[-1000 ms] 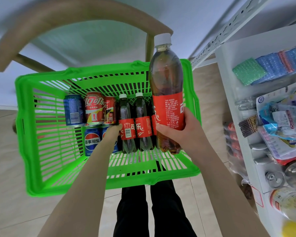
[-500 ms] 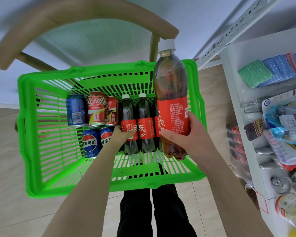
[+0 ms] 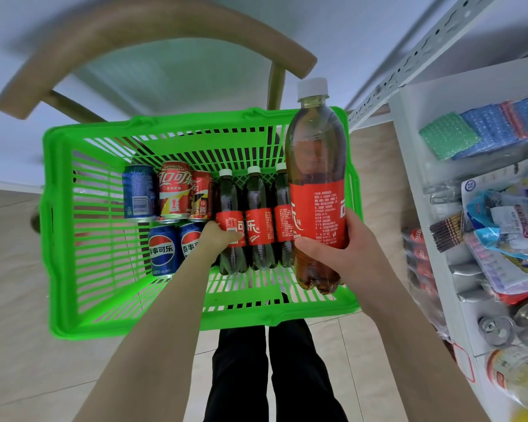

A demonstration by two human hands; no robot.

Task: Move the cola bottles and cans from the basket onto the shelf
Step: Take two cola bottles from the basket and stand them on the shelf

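A green plastic basket (image 3: 73, 239) rests on a chair. My right hand (image 3: 345, 251) holds a large cola bottle (image 3: 316, 184) with a white cap, upright above the basket's right side. Three small cola bottles lie side by side in the basket; my left hand (image 3: 218, 239) is closed around the leftmost small bottle (image 3: 230, 196). The middle small bottle (image 3: 258, 220) and the right small bottle (image 3: 282, 220) lie beside it. To the left lie two red cola cans (image 3: 174, 193), a blue can (image 3: 137, 193) and two Pepsi cans (image 3: 162, 251).
A white shelf unit (image 3: 421, 208) stands on the right, packed with sponges (image 3: 482, 129), packets, cans (image 3: 497, 330) and bottles. A wooden chair back (image 3: 153, 32) curves behind the basket. My legs in dark trousers (image 3: 269, 376) stand below on the tiled floor.
My left hand has closed on the leftmost small bottle. The large bottle in my right hand has shifted slightly right and down in view.
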